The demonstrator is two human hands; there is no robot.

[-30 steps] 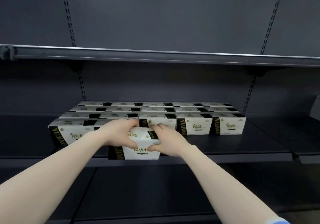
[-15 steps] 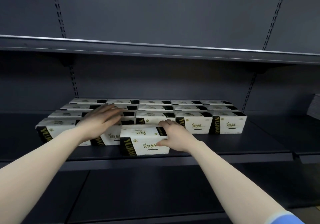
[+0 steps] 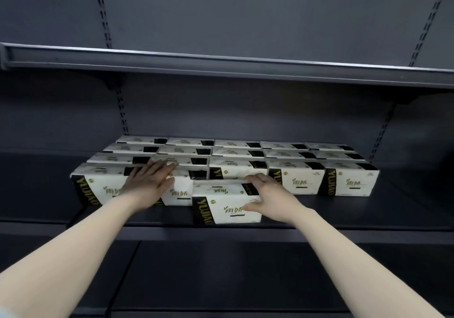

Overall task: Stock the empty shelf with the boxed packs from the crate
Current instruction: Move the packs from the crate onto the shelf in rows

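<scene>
Several white packs with black and gold ends stand in rows on the dark middle shelf [image 3: 368, 209]. One pack [image 3: 221, 204] sits alone at the shelf's front, ahead of the rows. My right hand [image 3: 267, 196] grips its right end, fingers over the top edge and thumb on the front face. My left hand [image 3: 149, 182] lies flat with straight fingers on top of the second pack [image 3: 179, 190] of the front row. The far-left front pack [image 3: 95, 185] stands beside it. The crate is out of view.
An upper shelf [image 3: 221, 64] overhangs the packs. A lower shelf [image 3: 221, 268] lies below my forearms. Bare shelf surface runs left and right of the block of packs. Slotted uprights [image 3: 122, 111] run up the back panel.
My left hand let go of the front pack and moved left onto the front row. The right hand slid the pack to the right and set it on the shelf.
</scene>
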